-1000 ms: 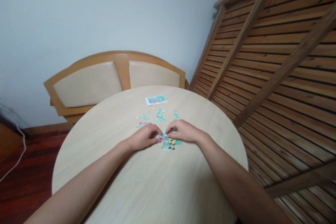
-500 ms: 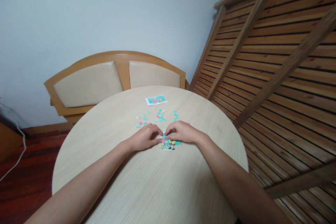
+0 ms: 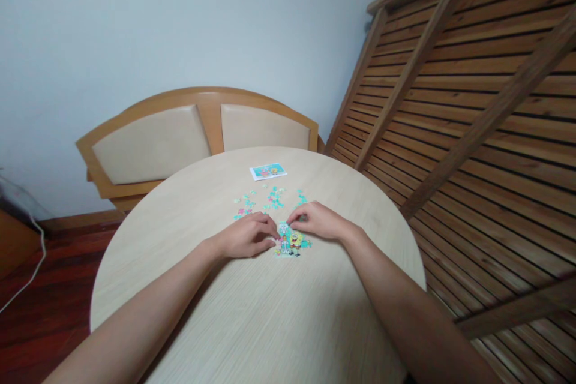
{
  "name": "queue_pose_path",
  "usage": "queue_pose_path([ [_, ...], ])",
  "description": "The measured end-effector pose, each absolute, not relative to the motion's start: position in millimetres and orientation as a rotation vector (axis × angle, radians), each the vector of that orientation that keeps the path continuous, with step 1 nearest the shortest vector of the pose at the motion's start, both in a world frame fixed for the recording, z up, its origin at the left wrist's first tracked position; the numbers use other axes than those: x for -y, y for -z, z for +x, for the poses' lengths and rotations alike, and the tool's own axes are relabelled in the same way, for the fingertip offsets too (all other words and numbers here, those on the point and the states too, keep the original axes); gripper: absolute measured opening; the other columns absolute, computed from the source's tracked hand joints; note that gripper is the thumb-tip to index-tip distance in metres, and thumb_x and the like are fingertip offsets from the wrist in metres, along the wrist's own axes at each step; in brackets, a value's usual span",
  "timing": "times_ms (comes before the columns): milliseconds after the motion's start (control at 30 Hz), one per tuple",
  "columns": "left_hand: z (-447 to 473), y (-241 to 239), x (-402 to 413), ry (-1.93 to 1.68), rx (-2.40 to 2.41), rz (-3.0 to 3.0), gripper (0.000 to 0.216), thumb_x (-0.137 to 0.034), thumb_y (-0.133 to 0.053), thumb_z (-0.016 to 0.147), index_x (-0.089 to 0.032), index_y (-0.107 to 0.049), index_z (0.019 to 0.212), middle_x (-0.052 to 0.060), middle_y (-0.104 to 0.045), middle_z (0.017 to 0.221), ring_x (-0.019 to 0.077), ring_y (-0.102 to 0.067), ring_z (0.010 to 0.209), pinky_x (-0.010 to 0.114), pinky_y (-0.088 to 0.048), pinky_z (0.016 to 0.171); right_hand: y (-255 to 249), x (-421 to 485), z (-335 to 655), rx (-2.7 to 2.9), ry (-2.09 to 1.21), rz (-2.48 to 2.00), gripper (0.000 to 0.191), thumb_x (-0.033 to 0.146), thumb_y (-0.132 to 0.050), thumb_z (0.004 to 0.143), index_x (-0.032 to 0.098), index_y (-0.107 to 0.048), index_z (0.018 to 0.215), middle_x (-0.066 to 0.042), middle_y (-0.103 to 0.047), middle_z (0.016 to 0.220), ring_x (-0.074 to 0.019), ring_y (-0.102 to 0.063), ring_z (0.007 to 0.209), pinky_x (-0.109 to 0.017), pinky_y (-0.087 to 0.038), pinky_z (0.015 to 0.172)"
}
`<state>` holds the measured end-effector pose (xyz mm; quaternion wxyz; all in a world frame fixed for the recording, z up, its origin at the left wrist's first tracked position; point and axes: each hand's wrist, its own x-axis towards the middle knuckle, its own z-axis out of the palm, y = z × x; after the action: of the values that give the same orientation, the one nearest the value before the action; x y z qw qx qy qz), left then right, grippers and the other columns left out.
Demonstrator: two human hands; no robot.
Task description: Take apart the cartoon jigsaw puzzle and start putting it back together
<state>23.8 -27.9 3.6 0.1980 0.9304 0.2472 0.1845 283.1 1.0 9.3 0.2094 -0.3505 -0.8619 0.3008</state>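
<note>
A partly assembled jigsaw puzzle point(image 3: 284, 245) lies flat on the table, showing a yellow square character beside a pale turquoise one. Along its left edge rests my left hand point(image 3: 249, 235), fingers bent, with a gap between thumb and fingertips. Its fingertips touch or nearly touch the pink part there; nothing held shows. My right hand point(image 3: 319, 220) hovers by the top right of the puzzle, thumb and forefinger curved and slightly apart. No piece is visible between them. Loose puzzle pieces point(image 3: 275, 198) in turquoise and pink lie scattered just beyond both hands.
A small picture card point(image 3: 269, 171) in matching colours lies farther back on the round wooden table point(image 3: 252, 318). Behind the table stands a padded headboard point(image 3: 155, 144). Wooden slats point(image 3: 472, 96) lean on the right; a white cable point(image 3: 42, 246) hangs at left.
My right hand has shifted slightly right and away from the puzzle's top, uncovering both characters' faces. My left hand has barely moved, its fingertips a little lower at the left edge.
</note>
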Motion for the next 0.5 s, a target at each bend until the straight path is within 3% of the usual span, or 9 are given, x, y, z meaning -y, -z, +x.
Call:
queue_pose_path([
  [267, 10.9, -8.9, 17.2, -0.59, -0.91, 2.702, 0.026, -0.031, -0.057, 0.094, -0.023, -0.068, 0.116, 0.009, -0.067, 0.113, 0.0245, -0.059, 0.108, 0.038, -0.044, 0.099, -0.6, -26.1, 327.9, 2.179, -0.672, -1.217, 0.025, 0.031, -0.065, 0.083, 0.015, -0.078, 0.096, -0.007, -0.075, 0.084, -0.0173, -0.062, 0.073, -0.029, -0.046, 0.068],
  [400, -11.9, -2.8, 2.5, -0.604, -1.065, 2.67, 0.03, -0.03, -0.062, 0.088, -0.021, -0.066, 0.116, 0.01, -0.063, 0.12, 0.0252, -0.058, 0.11, 0.039, -0.044, 0.101, 3.4, -28.5, 331.5, 2.168, -0.71, -1.227, 0.026, 0.035, -0.067, 0.081, 0.014, -0.078, 0.094, -0.005, -0.073, 0.08, -0.0162, -0.06, 0.071, -0.028, -0.045, 0.066],
  [500, -24.5, 0.9, -5.2, -0.549, -1.133, 2.646, 0.028, -0.031, -0.057, 0.09, -0.02, -0.068, 0.114, 0.01, -0.065, 0.112, 0.0233, -0.061, 0.102, 0.036, -0.048, 0.094, 2.1, -23.1, 323.7, 2.209, -0.81, -1.189, 0.027, 0.035, -0.069, 0.079, 0.015, -0.078, 0.094, -0.005, -0.072, 0.078, -0.0156, -0.06, 0.069, -0.027, -0.044, 0.064],
])
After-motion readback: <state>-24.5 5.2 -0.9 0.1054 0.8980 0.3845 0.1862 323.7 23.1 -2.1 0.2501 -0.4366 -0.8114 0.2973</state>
